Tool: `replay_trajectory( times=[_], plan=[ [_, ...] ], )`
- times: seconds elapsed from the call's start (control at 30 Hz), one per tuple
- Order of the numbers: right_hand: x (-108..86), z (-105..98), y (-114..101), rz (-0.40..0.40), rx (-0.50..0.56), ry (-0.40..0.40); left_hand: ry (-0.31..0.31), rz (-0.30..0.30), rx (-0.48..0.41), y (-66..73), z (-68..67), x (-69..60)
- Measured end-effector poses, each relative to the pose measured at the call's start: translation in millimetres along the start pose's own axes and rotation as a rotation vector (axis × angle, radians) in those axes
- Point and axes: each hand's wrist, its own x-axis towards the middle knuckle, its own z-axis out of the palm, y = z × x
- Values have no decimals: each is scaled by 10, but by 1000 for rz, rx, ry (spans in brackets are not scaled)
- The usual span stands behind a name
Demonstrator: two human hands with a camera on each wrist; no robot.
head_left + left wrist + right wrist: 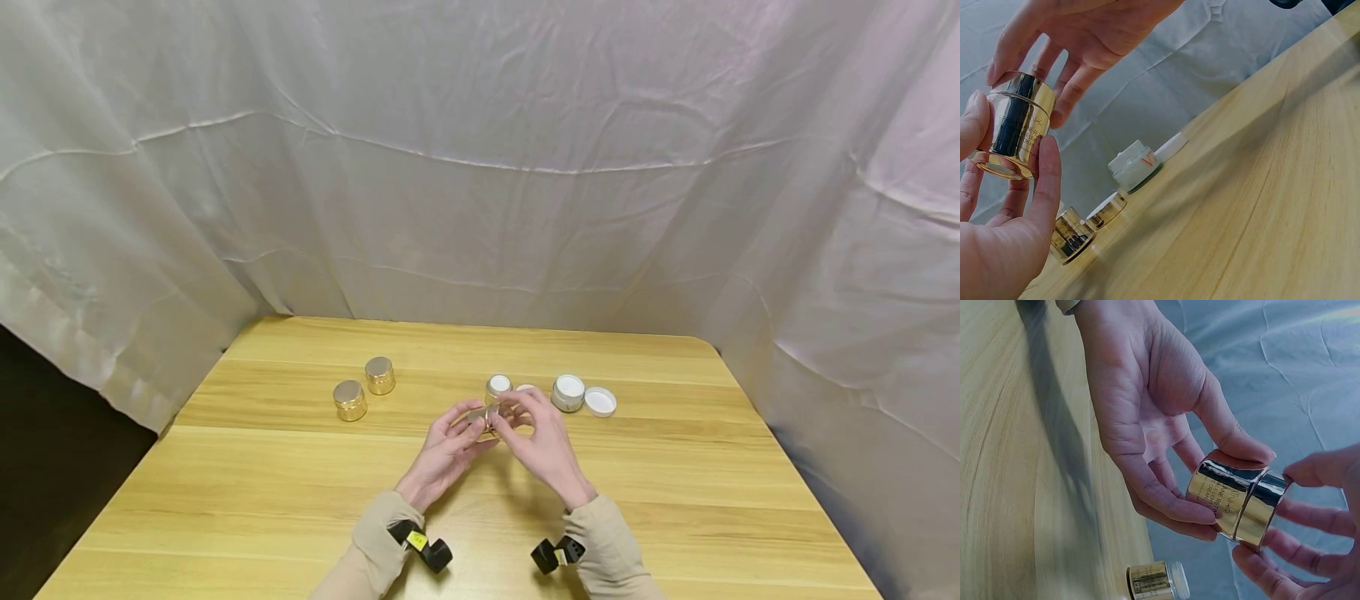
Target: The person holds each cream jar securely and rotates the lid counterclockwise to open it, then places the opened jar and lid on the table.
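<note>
Observed a gold mirror-finish cylindrical jar (pixel 1225 481) held aloft and tilted over a pale wood-grain table (pixel 262 500). Noted on it a seam running right round and dark lettering, legible only in part. Pinched at one side between the thumb and fingers of the left hand (pixel 442 457); pinched as well between the thumb and fingers of the right hand (pixel 543 443), from the opposite side. Dressed at both wrists in beige sleeves (pixel 609 533), with black wrist cameras (pixel 555 557) strapped on.

Recorded just beyond the hands, upright on the table, a gold jar with a white round top (pixel 1071 236). Recorded near it a shallow round gold lid (pixel 1107 211), largely hidden behind the right hand in the head view. Located farther right a squat clear-glass jar with an orange mark (pixel 1138 167), upright and white at the mouth; just beside it, laid flat, a shallow round white lid (pixel 600 402).

Found well apart to the left, upright and near each other, two gold cylindrical jars with flat brownish tops (pixel 350 402). Enclosed at back and sides by a creased pale-grey cloth curtain (pixel 450 225).
</note>
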Motion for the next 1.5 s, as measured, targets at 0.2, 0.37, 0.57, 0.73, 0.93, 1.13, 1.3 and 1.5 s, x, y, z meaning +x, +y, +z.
replay_trajectory(
  times=[0.2, 0.37, 0.57, 0.73, 0.93, 1.13, 1.3, 1.5],
  plan=[
    [-3, -12, -4, -53, 15, -25, 3, 0, 10, -5, -7, 6],
    [-9, -7, -16, 25, -7, -16, 13, -4, 6, -9, -12, 10],
    [1, -1, -17, 67, -29, -2, 8, -4, 14, -6, -13, 2],
    [5, 0, -3, 62, -18, 1, 10, -8, 12, 1, -8, 2],
    [-4, -10, 15, -15, 30, -29, 7, -7, 12, -3, -9, 5],
    [-10, -6, 15, -20, 19, -33, 9, -1, 3, -4, -1, -3],
    [-6, 1, -1, 50, -19, -10, 24, -4, 2, -4, 3, -9],
    [2, 8, 5, 82, -32, 1, 18, -2, -2, -5, 6, -9]
  ],
)
